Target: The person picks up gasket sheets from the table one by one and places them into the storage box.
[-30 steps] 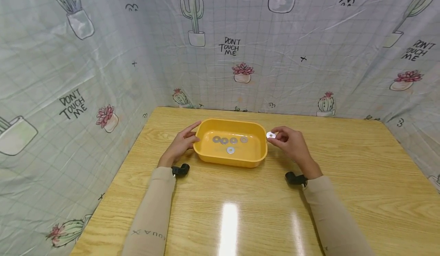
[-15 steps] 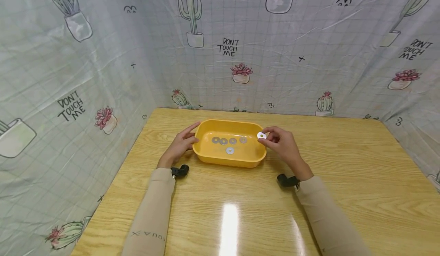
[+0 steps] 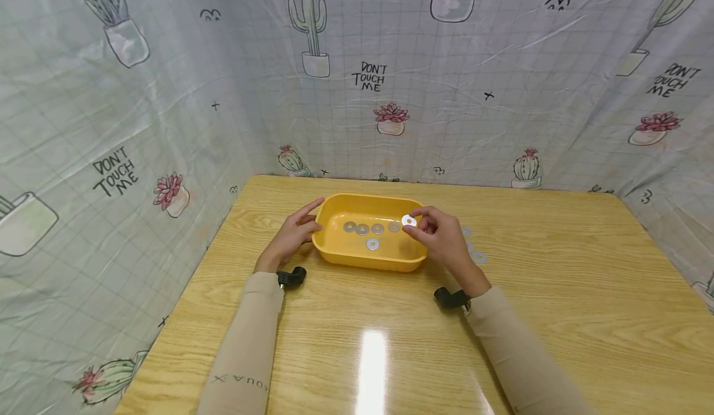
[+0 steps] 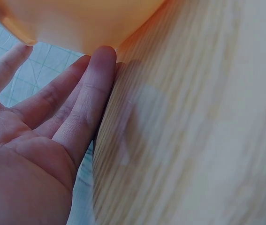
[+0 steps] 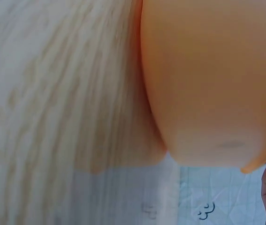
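The metal washer [image 3: 408,217] in hand is appearing over the right end of the yellow tray [image 3: 365,261], just beside the rightmost of a row of four washers [image 3: 359,230]; whether it is touching the tray floor is hard to tell. Its flat face is tilting up toward the head camera. A fifth washer [image 3: 368,244] is lying on the near side of that row. The tray's long axis is running left to right, so the right hand [image 3: 440,232], much the nearer one, is coming at the washer from the right, pinching its edge between thumb and forefinger, the forearm slanting from near right toward far left. The left hand [image 3: 292,232] is resting at the tray's left end, its fingers fairly straight and spread, fingertips touching the outside wall, thumb lying at the rim. Right of the right hand, a few more washers [image 3: 478,260] are lying on the wooden tabletop [image 3: 558,248]. Beyond, a cactus-print curtain [image 3: 446,62] is hanging.
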`<state>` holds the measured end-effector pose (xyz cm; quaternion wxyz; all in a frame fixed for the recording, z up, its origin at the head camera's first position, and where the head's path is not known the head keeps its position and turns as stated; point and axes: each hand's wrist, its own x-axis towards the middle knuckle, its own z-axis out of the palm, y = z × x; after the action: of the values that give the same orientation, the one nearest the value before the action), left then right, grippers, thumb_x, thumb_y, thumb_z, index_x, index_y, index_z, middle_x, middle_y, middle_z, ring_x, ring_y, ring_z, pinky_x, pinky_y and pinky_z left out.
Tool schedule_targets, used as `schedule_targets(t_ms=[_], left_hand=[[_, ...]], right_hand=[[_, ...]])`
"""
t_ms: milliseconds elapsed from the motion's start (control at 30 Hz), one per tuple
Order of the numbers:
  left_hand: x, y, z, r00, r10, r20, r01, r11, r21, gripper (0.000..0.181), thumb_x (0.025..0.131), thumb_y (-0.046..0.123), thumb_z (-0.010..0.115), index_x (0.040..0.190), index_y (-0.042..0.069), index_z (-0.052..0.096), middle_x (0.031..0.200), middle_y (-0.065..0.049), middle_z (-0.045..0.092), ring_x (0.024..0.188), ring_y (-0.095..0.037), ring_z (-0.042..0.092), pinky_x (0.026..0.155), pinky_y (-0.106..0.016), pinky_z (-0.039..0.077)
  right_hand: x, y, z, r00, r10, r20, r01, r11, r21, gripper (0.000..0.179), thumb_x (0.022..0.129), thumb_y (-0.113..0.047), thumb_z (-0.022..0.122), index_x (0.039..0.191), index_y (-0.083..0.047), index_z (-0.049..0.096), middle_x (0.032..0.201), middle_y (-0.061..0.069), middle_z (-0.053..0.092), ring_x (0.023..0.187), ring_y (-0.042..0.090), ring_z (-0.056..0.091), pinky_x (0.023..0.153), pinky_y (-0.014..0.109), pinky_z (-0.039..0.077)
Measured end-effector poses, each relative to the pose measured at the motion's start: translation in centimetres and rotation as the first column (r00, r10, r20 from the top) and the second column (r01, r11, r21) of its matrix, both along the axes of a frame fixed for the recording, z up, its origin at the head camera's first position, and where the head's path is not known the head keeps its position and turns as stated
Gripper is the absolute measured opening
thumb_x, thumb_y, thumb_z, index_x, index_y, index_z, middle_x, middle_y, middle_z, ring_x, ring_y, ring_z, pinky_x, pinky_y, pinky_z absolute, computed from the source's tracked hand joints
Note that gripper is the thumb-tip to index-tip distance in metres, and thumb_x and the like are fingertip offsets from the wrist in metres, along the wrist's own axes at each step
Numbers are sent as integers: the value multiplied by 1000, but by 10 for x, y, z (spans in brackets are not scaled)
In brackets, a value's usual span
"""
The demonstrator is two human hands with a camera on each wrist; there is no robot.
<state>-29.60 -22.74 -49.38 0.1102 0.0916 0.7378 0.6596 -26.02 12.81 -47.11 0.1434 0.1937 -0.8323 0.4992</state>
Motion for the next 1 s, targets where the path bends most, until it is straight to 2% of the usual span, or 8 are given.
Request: schedule_targets(t_ms=[167,333,433,733,1000], left_hand=[[0,-1,1,1000,-1,-4,1,1000,3,65,100,10,58,158,34,41,146,-22,54,128,-43,58,87,-31,61],[2,-3,0,1000,-16,-24,16,1000,0,67,101,9,56,161,29,36,146,-25,53,125,-44,59,87,-31,61],[2,-3,0,999,-30,-33,30,1000,-5,67,101,9,55,162,26,33,147,-28,51,124,-45,60,86,-32,62],[3,0,3,1000,-17,-18,17,1000,-11,66,101,10,57,160,31,37,146,-24,53,124,-42,60,88,-33,61],[4,-1,4,1000,-18,-9,18,1000,-2,66,101,10,57,161,30,37,147,-23,53,127,-44,59,87,-32,61]], right_hand=[[0,-8,3,998,-13,-67,15,1000,24,27,89,-14,80,112,-3,72,70,3,60,58,11,44,54,20,38],[-1,-17,5,996,7,-88,-5,1000,24,28,87,-13,82,112,-4,72,69,3,60,59,10,44,55,20,38],[-1,-22,6,996,15,-85,-12,999,44,29,88,-16,82,112,-4,72,69,3,62,59,10,45,56,21,39],[-4,-30,9,999,-26,-48,32,991,127,27,90,-20,79,112,-7,72,74,1,67,62,14,46,57,23,37],[-9,-39,17,1000,-5,-24,9,983,183,31,90,-22,80,115,-4,72,77,3,68,64,14,49,59,23,40]])
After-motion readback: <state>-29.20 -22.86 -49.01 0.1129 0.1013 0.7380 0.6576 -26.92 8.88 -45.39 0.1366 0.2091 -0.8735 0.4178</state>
